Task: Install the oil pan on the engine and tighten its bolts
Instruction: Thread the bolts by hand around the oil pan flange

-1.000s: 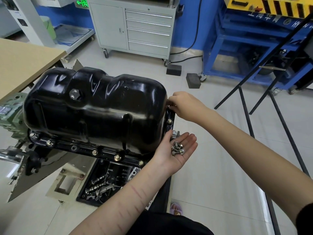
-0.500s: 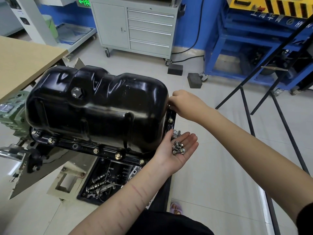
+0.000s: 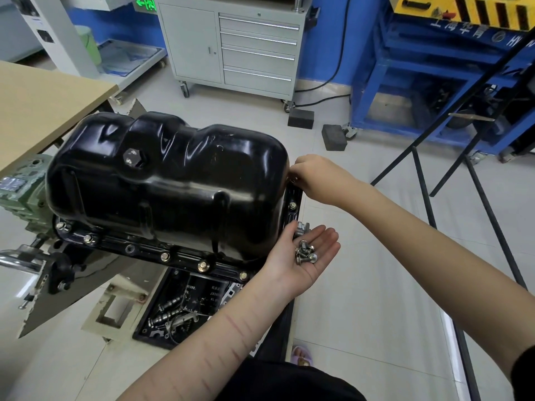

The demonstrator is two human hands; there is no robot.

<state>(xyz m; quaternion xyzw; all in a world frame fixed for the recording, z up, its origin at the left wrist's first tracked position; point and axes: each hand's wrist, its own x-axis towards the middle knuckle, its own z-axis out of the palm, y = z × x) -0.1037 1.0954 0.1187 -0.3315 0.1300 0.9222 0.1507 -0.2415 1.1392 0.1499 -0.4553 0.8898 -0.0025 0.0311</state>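
Little moved since the earlier frame: right hand (image 3: pixel 314 178) stays at the far right end of the oil pan (image 3: pixel 168 186), left hand (image 3: pixel 301 256) stays palm-up just below it, only the view shifted slightly. Right grip is curled, fingertips pressed together at the pan's flange (image 3: pixel 292 209) corner, apparently pinching a bolt there, though the fingers hide most of it. Left grip is spread flat, fingers relaxed, carrying a small pile of loose bolts (image 3: pixel 305 253) in the palm, with the thumb side touching the pan's end. Black oil pan sits upside-down-bowl style on the engine (image 3: pixel 20 186), flange down, drain plug (image 3: pixel 133 159) on its upper face. Seated bolts (image 3: pixel 203 266) show along the near flange edge and one on the right edge below the right hand; one near-edge hole looks unfilled. Engine is on a stand, green casting at left. Wooden desk (image 3: pixel 43 102) at upper left, well apart from hands. Black tray (image 3: pixel 185 311) with metal parts lies on the floor under the pan. Grey drawer cabinet (image 3: pixel 240 47) behind; blue frame (image 3: pixel 411 68) at right.
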